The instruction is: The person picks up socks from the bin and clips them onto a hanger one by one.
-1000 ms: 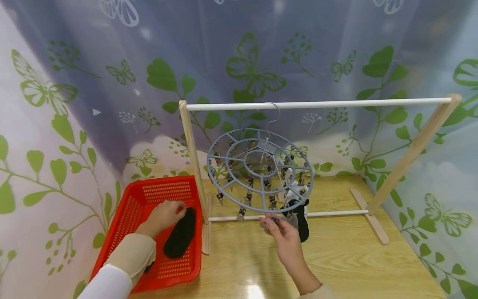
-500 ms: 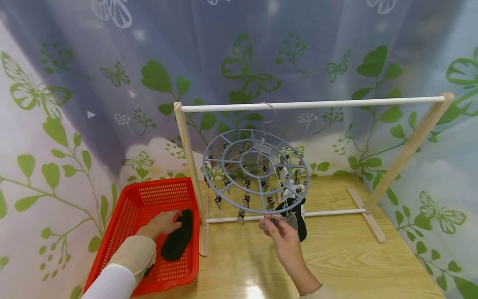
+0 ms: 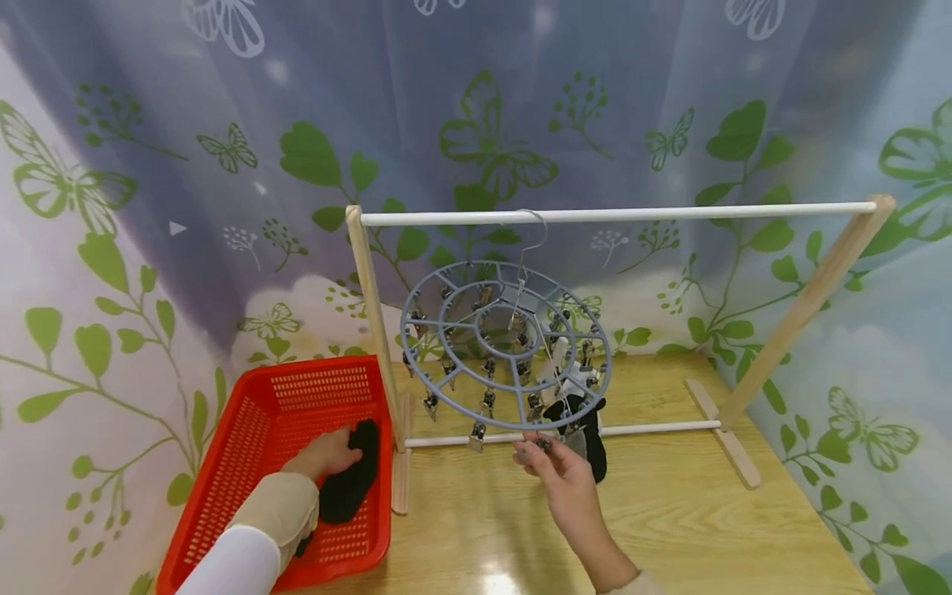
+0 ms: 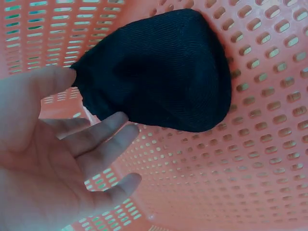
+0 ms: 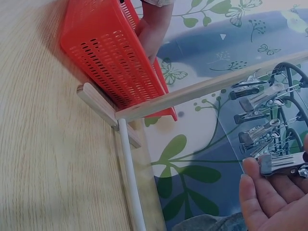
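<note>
A black sock [image 3: 345, 494] lies in the red basket [image 3: 385, 521]. My left hand [image 3: 326, 454] reaches in at the sock's narrow end. In the left wrist view, the thumb and fairly straight fingers touch opposite edges of the black sock [image 4: 163, 72]. My right hand [image 3: 571, 486] pinches a metal clip [image 5: 284, 163] at the front of the round grey drying hanger [image 3: 513, 388]. Several other clips dangle from its rings. Behind my right hand, a black sock [image 3: 597, 450] and a white cloth item [image 3: 576, 380] hang at the hanger's right side.
The hanger hooks over the white top bar [image 3: 669, 213] of a wooden-legged rack. Its left post [image 3: 374, 322] stands between basket and hanger, and a lower white bar [image 3: 654, 428] runs near the wooden table [image 3: 669, 521]. Another dark item [image 3: 303, 545] shows beside my left sleeve.
My left hand has come down onto the sock in the basket, its fingers spreading from a curl. My right hand keeps its hold on the clip. The head view has shifted slightly.
</note>
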{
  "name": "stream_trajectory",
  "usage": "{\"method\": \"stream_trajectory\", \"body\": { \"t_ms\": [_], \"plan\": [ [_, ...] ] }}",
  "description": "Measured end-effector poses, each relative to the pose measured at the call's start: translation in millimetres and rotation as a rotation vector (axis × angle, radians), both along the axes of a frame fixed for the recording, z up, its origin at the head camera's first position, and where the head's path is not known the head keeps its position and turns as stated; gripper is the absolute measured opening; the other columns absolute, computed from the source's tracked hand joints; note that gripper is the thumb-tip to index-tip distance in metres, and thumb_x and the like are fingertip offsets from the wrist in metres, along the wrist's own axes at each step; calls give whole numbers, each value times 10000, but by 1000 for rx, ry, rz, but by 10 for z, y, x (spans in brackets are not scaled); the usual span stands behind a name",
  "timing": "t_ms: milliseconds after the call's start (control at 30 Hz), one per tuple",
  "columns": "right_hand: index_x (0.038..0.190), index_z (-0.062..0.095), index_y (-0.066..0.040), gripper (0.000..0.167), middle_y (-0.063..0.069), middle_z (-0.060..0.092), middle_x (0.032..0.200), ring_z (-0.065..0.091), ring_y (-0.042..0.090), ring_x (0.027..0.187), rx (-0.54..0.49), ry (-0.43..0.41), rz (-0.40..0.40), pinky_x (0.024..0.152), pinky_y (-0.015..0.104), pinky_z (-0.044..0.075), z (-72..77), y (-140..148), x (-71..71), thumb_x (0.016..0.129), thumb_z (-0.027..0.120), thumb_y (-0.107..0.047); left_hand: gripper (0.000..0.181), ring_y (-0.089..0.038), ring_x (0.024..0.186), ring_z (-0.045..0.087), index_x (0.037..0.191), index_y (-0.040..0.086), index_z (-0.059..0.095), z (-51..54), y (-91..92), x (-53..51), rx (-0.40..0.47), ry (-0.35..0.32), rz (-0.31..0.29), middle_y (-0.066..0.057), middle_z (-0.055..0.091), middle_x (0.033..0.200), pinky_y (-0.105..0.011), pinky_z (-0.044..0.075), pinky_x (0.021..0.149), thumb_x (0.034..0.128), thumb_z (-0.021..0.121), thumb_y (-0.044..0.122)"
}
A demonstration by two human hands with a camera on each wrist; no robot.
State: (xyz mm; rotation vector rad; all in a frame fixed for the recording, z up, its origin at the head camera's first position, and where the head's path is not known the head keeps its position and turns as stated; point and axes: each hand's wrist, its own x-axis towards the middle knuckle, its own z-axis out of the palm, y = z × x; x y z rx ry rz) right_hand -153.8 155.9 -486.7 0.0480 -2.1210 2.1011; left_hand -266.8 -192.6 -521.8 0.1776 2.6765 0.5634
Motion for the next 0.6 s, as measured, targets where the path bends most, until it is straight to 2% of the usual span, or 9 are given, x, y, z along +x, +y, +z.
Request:
{"method": "stream_trajectory", "body": {
  "t_ms": [133,267,367,467,600],
  "plan": [
    [1151,633,58,305,163,709,1053,704,239,914,14,-2,-6,791,289,549,8,6,9,985,588,-193,576,-499,1226,463,1392,-128,383,-37,6,-11,3,18,10,-334,505,1316,-612,350,1008,937,564,175],
    [1143,635,52,299,158,711,1041,701,264,919,17,-11,-3,781,284,547,8,6,19,984,591,-196,485,-430,1084,584,1269,-136,507,-83,-5,-5,-6,14,7,-265,643,1102,-567,419,957,916,601,183],
    [1130,635,59,290,164,711,1032,699,289,921,11,-15,-4,771,265,545,3,8,23,982,593,-187,396,-380,993,623,1146,-124,591,-112,-1,3,-2,12,-11,-199,672,996,-522,463,909,898,634,182],
    [1117,634,64,272,166,712,1026,701,294,912,13,-7,-5,766,263,546,-6,8,20,982,591,-168,283,-329,928,626,1053,-53,660,-141,13,6,-6,32,-29,-147,672,968,-490,492,854,883,652,173],
    [1097,635,72,244,157,716,1012,708,276,887,20,17,-5,761,279,552,-10,7,15,982,585,-137,90,-216,731,558,865,47,675,-142,44,25,-12,37,-39,-46,612,767,-386,472,694,867,652,134]
  ]
}}
